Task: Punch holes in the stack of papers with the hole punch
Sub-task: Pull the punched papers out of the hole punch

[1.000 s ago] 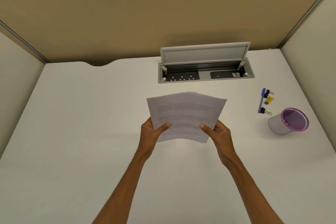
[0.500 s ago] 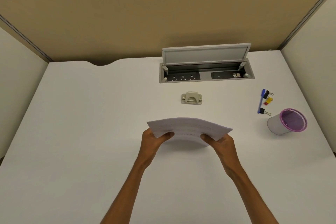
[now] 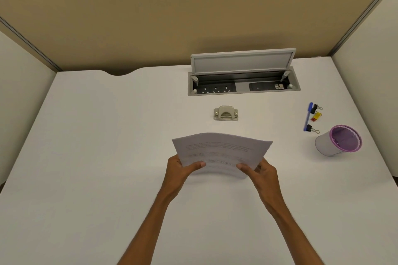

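A stack of white printed papers [image 3: 221, 150] is held above the white desk [image 3: 86, 157], bowed upward in the middle and tilted toward me. My left hand [image 3: 181, 170] grips its near left edge, thumb on top. My right hand [image 3: 261, 172] grips its near right edge the same way. A small beige metal hole punch [image 3: 226, 113] sits on the desk beyond the papers, apart from them, with its slot side facing me.
An open power socket box [image 3: 243, 84] with its raised lid is set into the desk at the back. At the right lie a blue pen [image 3: 307, 117], binder clips [image 3: 314, 117] and a purple-rimmed cup [image 3: 339, 141] on its side. Partition walls enclose the desk.
The papers dropped from a raised, upright hold that hid the hole punch to a flatter one, then tipped back up slightly. Both hands kept their grip.
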Available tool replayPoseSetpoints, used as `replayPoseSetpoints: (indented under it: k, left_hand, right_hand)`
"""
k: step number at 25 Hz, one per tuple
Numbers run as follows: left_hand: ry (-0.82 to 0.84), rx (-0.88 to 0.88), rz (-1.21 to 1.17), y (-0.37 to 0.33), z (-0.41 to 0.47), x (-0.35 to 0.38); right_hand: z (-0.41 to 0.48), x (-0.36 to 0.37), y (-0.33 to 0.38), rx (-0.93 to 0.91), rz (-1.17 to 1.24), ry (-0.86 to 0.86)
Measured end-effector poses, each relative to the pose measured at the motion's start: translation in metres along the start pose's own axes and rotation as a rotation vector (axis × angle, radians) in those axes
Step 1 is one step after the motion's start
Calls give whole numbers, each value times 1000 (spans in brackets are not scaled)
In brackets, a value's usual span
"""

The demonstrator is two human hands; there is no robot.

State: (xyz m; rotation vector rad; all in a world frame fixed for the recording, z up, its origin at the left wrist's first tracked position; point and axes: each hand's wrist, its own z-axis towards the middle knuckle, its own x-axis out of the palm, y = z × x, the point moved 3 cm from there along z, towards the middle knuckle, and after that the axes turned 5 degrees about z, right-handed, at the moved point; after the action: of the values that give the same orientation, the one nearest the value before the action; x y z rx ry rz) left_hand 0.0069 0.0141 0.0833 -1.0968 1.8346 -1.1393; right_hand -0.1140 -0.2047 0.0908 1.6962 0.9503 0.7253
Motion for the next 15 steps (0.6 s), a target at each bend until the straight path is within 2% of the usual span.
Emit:
replayPoseSetpoints:
  k: [3, 6, 9, 11, 15]
  left_hand:
    - [-22, 21, -21, -9, 2, -1]
    - [-24, 47, -4, -11, 5, -6]
    - [-29, 35, 2, -6, 5, -8]
    - [-31, 36, 11, -4, 7, -5]
    - [-64, 15, -25, -13, 12, 5]
  right_hand:
    - [-2, -2, 6, -14, -9, -33]
    - [-3, -5, 10, -17, -43, 13]
    - [6, -2, 9, 63, -8, 97]
    - [11, -1, 5, 113, 19, 50]
    - [8, 0, 10, 24, 53, -26]
